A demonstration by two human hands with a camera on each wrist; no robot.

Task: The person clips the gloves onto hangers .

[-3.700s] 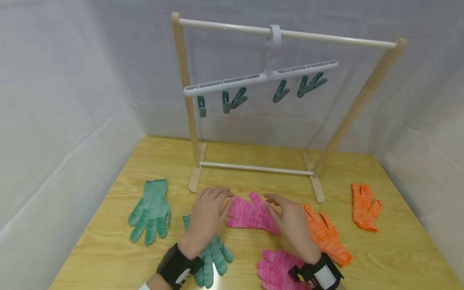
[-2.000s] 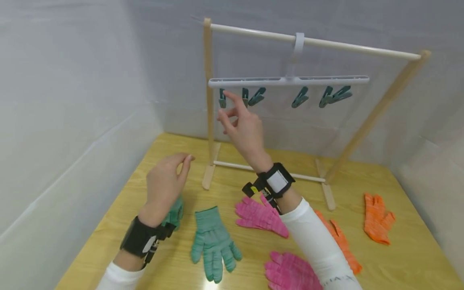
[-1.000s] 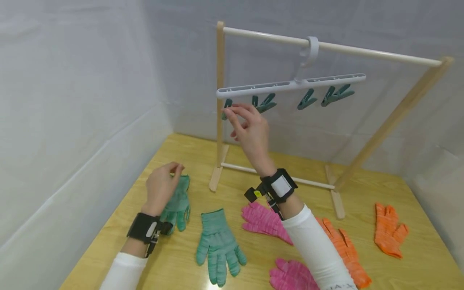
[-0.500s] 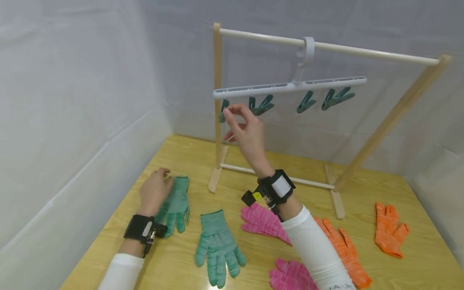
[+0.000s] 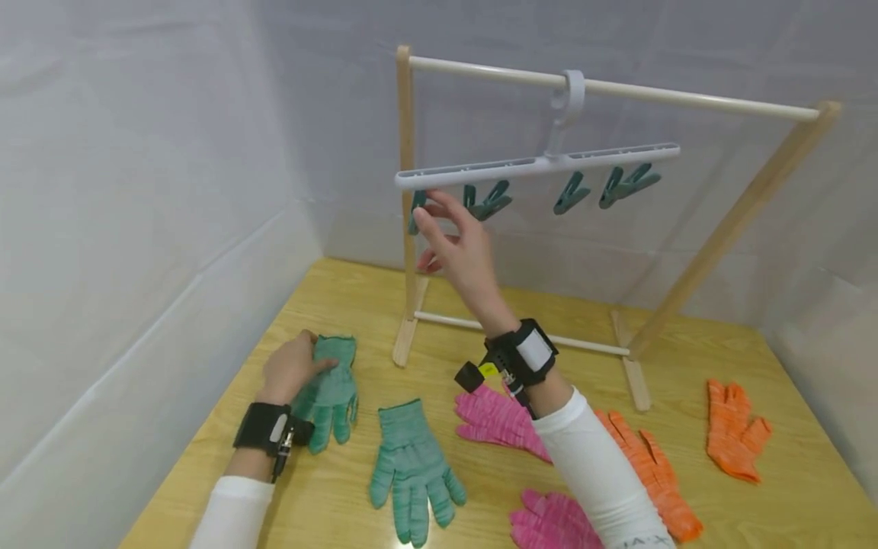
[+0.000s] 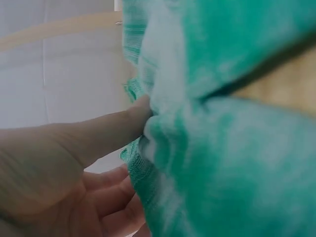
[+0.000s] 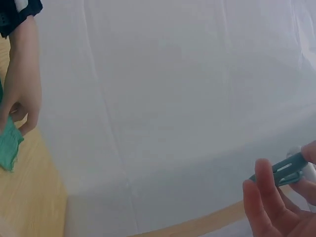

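A green glove lies flat near the table's left edge. My left hand pinches its cuff; in the left wrist view the thumb presses the green fabric against the fingers below. My right hand is raised to the white clip hanger on the wooden rack. It pinches the leftmost teal clip, which shows between finger and thumb as the teal clip in the right wrist view.
Three more teal clips hang along the hanger. On the table lie a second green glove, two pink gloves and two orange gloves. White sheet walls close in the left, back and right sides.
My left hand came down from mid-air onto the green glove's cuff and took hold of it. My right hand rose to the leftmost clip and stays on it.
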